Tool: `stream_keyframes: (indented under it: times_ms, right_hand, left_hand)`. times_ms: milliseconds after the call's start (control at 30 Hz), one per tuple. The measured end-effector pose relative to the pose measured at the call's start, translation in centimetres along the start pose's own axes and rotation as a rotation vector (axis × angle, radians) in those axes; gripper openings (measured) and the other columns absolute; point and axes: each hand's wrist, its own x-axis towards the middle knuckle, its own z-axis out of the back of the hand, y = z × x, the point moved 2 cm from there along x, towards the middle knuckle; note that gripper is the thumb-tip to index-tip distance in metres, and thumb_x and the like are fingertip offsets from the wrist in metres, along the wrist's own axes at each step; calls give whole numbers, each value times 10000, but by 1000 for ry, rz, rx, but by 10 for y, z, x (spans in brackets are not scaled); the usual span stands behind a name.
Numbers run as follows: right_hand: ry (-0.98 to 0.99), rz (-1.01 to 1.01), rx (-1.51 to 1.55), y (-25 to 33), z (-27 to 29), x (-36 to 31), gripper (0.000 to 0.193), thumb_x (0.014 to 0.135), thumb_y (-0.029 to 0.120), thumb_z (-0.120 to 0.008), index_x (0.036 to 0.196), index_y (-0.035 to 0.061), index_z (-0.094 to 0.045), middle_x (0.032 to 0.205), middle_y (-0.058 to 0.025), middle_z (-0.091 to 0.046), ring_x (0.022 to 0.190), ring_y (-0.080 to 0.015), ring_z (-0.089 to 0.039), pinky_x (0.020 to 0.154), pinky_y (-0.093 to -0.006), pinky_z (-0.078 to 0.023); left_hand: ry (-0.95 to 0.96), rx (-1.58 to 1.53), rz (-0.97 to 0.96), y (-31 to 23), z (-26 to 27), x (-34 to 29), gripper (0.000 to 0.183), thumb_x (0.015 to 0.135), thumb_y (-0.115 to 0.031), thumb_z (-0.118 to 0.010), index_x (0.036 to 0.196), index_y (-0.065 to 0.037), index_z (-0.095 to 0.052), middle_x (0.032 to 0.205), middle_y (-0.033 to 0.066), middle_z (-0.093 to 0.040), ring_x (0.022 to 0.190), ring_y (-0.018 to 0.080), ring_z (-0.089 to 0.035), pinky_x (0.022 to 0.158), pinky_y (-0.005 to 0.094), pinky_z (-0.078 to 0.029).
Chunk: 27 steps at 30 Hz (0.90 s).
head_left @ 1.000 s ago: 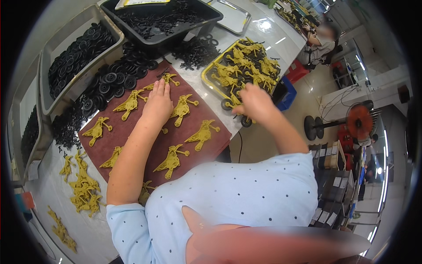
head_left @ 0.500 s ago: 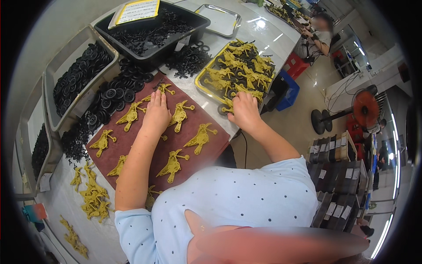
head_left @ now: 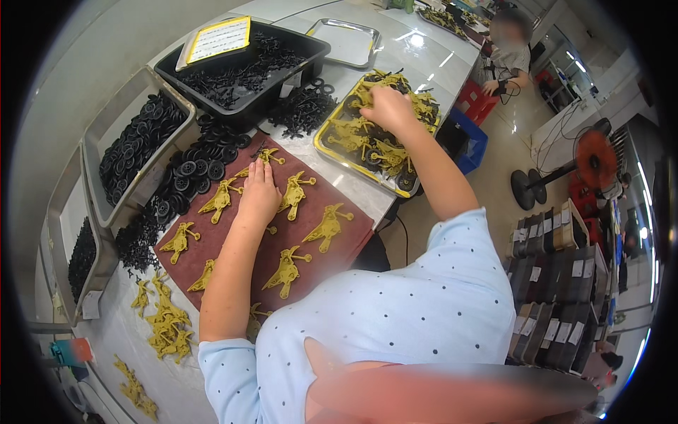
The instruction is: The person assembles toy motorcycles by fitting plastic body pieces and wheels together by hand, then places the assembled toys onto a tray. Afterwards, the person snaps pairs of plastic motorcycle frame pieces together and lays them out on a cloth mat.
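Note:
My left hand (head_left: 258,192) lies flat on a dark red mat (head_left: 348,225), fingers spread, among several yellow toy motorcycle bodies (head_left: 327,227) laid out on it. My right hand (head_left: 387,107) reaches into a metal tray (head_left: 327,148) heaped with finished yellow motorcycles with black wheels (head_left: 385,152). Its fingers curl down among the pieces; what they grip is hidden.
Loose black wheels (head_left: 192,166) pile beside the mat. Grey bins (head_left: 138,141) and a black tub (head_left: 240,71) hold black parts. More yellow bodies (head_left: 168,328) lie at the near left. An empty steel tray (head_left: 351,39) sits far back. Another person (head_left: 508,49) works beyond the table.
My right hand has moved from the tray's near edge farther in, over the heap. My left hand stays on the mat. The view has tilted down slightly.

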Motion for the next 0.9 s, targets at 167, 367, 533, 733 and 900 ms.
stream_keyframes:
  times_ms: [167, 367, 533, 733, 900]
  right_hand:
    - [237, 56, -259, -4, -41, 37, 418, 784, 420, -703, 1003, 66, -670, 992, -131, -665, 960, -308, -628, 902, -502, -406]
    - [293, -39, -216, -8, -52, 34, 402, 922, 434, -525, 1158, 135, -654, 1281, -144, -509, 1224, -329, -446, 1020, -509, -323]
    - [294, -38, -78, -18, -42, 37, 366, 920, 408, -528, 1221, 225, -623, 1318, -161, -493, 1245, -352, -425, 1034, -541, -290]
    - [239, 85, 112, -42, -26, 39, 271, 885, 182, -580, 1142, 204, -665, 1173, -74, -625, 1096, -299, -576, 974, -541, -376]
    - [155, 176, 42, -14, -15, 22, 360, 817, 17, -523, 1100, 172, -684, 1135, -88, -637, 1059, -298, -593, 898, -465, -447]
  left_hand:
    - [-22, 13, -29, 0, 2, 0, 613, 832, -166, -568, 1354, 89, -375, 1447, 264, -323, 1352, 385, -319, 1058, 459, -364]
    - [5, 4, -26, -2, 7, -4, 605, 842, -174, -558, 1356, 90, -375, 1449, 266, -319, 1350, 390, -319, 1059, 461, -362]
    - [4, -4, -26, -2, 6, -2, 605, 846, -174, -552, 1361, 87, -372, 1452, 263, -316, 1351, 388, -320, 1066, 456, -355]
    - [5, -12, -24, -2, 8, -2, 601, 847, -175, -553, 1359, 85, -376, 1450, 263, -319, 1349, 389, -321, 1072, 451, -344]
    - [-26, -26, 7, 4, 8, -8, 604, 841, -175, -561, 1354, 85, -378, 1447, 263, -324, 1351, 390, -318, 1073, 454, -339]
